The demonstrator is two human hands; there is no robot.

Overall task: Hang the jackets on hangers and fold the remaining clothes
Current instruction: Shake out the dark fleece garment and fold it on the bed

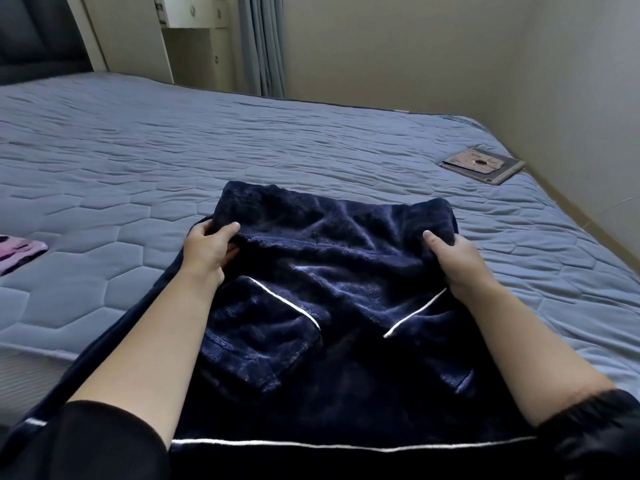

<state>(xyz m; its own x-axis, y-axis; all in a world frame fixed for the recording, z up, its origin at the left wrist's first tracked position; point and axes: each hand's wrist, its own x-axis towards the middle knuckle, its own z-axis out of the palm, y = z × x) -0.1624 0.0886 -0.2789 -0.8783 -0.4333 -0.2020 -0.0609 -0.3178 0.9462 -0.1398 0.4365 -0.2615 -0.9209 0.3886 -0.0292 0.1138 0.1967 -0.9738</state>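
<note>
A navy fleece garment (329, 271) with white piping and two front pockets lies on the blue quilted bed (173, 140), its near part hanging toward me over the bed edge. My left hand (207, 247) grips its left side, thumb on top of the fabric. On the opposite side my right hand (453, 261) grips the edge the same way. The far part of the garment is folded over between both hands.
A tablet in a grey case (483, 165) lies near the bed's right edge by the wall. A pink and purple patterned item (17, 254) lies at the left. White drawers (194, 15) and a grey-blue curtain (263, 43) stand behind the bed.
</note>
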